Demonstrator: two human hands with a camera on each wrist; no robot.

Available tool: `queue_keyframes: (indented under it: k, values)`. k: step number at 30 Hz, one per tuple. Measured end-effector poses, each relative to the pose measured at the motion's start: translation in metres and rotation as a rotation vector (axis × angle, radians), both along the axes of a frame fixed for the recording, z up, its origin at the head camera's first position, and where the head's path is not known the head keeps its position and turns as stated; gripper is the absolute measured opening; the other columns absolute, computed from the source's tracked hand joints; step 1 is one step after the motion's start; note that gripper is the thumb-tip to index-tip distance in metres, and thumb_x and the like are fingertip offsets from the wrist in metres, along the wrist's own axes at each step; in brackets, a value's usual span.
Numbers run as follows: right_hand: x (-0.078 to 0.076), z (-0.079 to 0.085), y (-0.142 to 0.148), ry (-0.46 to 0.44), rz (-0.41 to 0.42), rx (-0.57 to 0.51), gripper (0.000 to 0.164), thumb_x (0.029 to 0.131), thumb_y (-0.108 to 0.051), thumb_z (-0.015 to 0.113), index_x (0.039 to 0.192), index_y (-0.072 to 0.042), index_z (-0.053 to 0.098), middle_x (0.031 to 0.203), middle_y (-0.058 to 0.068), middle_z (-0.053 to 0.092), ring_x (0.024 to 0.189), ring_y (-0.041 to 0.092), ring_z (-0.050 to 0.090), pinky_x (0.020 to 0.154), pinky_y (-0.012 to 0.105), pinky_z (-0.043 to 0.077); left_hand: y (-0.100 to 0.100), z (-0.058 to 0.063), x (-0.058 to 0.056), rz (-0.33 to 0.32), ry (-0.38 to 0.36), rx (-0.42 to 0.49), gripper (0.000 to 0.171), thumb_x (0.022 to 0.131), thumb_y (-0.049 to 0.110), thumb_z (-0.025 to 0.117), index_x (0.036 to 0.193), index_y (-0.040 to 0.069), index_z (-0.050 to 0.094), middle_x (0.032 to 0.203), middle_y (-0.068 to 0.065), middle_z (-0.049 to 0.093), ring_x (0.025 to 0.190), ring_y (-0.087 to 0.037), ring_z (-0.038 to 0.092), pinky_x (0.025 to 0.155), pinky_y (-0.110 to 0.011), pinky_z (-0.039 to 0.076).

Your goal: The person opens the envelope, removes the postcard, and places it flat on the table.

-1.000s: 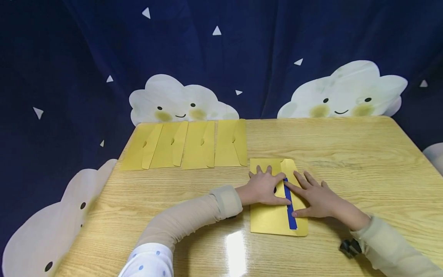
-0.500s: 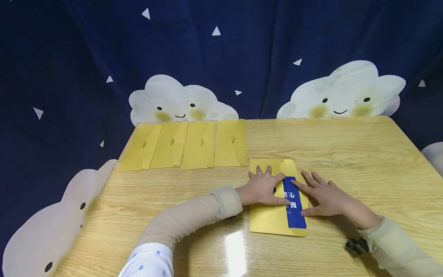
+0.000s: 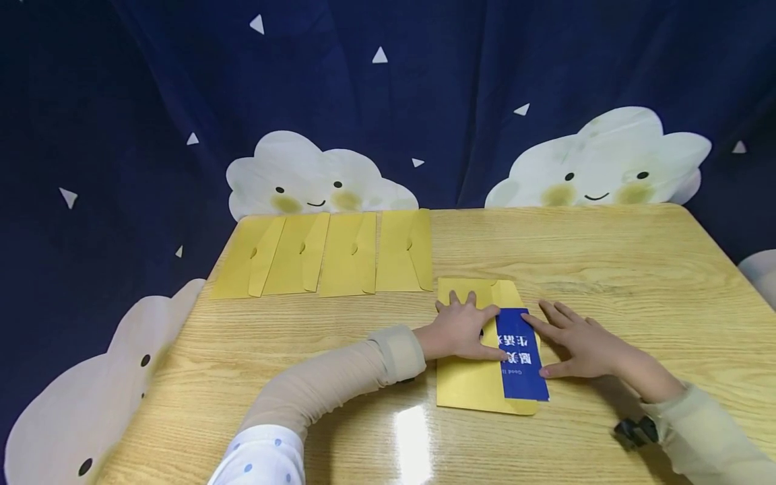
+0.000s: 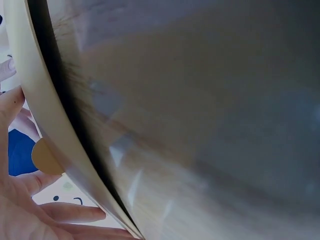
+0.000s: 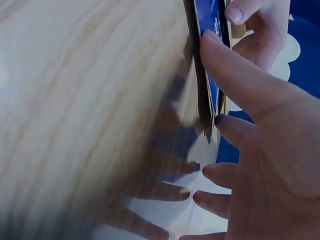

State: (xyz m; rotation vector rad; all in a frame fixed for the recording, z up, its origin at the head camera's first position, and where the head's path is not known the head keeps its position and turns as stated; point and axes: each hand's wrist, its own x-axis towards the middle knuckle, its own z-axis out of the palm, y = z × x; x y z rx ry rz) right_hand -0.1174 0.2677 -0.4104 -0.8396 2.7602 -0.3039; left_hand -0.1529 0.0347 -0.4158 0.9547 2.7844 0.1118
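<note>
A yellow envelope (image 3: 467, 387) lies on the table with its flap spread to the right. A blue card (image 3: 526, 384) with white printed characters sticks out of its mouth on the right, reaching past the flap's edge. With fingers spread, my left hand (image 3: 462, 329) presses on the envelope, thumb and index tip right at the card's left side. My right hand (image 3: 585, 347) touches the card's right edge with thumb and index finger, the other fingers stretched out. In the right wrist view the thumb (image 5: 235, 67) lies on the card's face (image 5: 207, 15). The card's left part is hidden inside.
Several yellow envelopes (image 3: 351, 259) lie in a row at the table's back left, flaps tucked in. The wooden table (image 3: 636, 269) ends at a dark blue curtain (image 3: 448, 81) with cloud patterns. Light glares off the tabletop near the front.
My right hand has moved right, and the blue card has slid with it from a narrow strip to a wide printed part outside the envelope. My left hand has stayed in place.
</note>
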Motion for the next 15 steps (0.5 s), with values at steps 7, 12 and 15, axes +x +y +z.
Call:
queue_keyframes:
  k: [7,12,15]
  values:
    - [-0.0011,-0.0011,0.004,0.046,0.028,-0.049,0.088,0.075,-0.061,0.06,0.143,-0.014,0.031,0.139,0.031,0.028,0.124,0.052,0.024,0.082,0.07,0.03,0.0002,-0.0015,0.0003,0.002,0.015,-0.008,0.082,0.07,0.075,0.051,0.137,0.03,0.039,0.135,-0.02,0.04,0.118,-0.053,0.036,0.079,-0.065,0.038]
    - [-0.0031,-0.0029,0.0012,0.138,0.056,-0.177,0.076,0.077,-0.047,0.067,0.137,-0.006,0.041,0.13,0.03,0.042,0.117,0.05,0.037,0.084,0.062,0.035,0.0011,-0.0011,0.0007,0.002,0.018,-0.021,0.082,0.07,0.076,0.05,0.137,0.03,0.039,0.136,-0.02,0.039,0.118,-0.053,0.035,0.078,-0.065,0.039]
    - [-0.0034,-0.0033,-0.0025,0.13,0.019,-0.239,0.076,0.077,-0.044,0.07,0.135,-0.004,0.043,0.125,0.025,0.05,0.111,0.045,0.043,0.084,0.059,0.037,0.0014,-0.0009,0.0008,0.003,0.019,-0.024,0.082,0.07,0.076,0.05,0.137,0.03,0.039,0.136,-0.02,0.039,0.118,-0.053,0.035,0.079,-0.065,0.039]
